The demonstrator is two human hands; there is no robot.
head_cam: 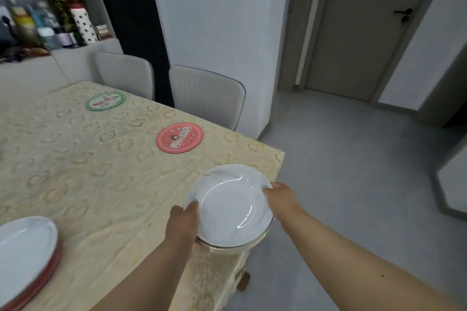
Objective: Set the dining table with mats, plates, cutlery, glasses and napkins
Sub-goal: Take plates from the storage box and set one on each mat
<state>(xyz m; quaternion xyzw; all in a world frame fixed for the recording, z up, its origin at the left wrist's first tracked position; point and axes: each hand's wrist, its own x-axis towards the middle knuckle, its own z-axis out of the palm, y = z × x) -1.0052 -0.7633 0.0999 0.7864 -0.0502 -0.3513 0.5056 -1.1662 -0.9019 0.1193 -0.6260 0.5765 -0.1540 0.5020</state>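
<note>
Looking down from the head camera, two hands are gripping one stack of white plates [228, 206] over the near right corner of the desk [101, 171]. The left hand [183, 222] is curling around the stack's left edge, thumb on the top rim; the right hand [280, 198] is clasping the right edge, so the stack is sitting between them. How many plates it holds cannot be told exactly. Two round mats are lying bare on the patterned cloth: a red mat [180, 137] just beyond the stack and a green mat [105, 101] farther back. A third mat, red [54, 264], is carrying one white plate [24, 250] at the lower left. Two chairs [207, 93] are standing behind the desk.
</note>
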